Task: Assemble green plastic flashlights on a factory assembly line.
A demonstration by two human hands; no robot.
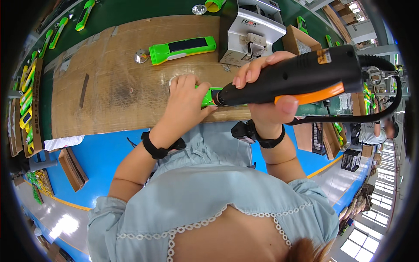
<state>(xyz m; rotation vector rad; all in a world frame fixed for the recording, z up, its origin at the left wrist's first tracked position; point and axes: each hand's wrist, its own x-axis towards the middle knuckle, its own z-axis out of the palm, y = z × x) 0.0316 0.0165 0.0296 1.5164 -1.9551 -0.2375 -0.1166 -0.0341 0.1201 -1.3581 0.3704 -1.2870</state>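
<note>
My right hand (267, 89) is wrapped round a black electric screwdriver (301, 74) with an orange lever, tilted so its nose points left. Its tip meets a green flashlight body (209, 97) lying on the cardboard near the table's front edge. My left hand (187, 96) closes over the left part of that body and holds it down, hiding most of it. Farther back lies another green flashlight (183, 49) with a dark panel on its side. A round silver reflector (141, 56) rests at its left end.
A metal screw-feeding machine (248, 32) stands at the back, beside a cardboard box (301, 41). At the left edge, a carton (37, 105) holds several green and yellow flashlights. The tool's black cable (375, 115) loops down on the right. Another person (377, 133) is far right.
</note>
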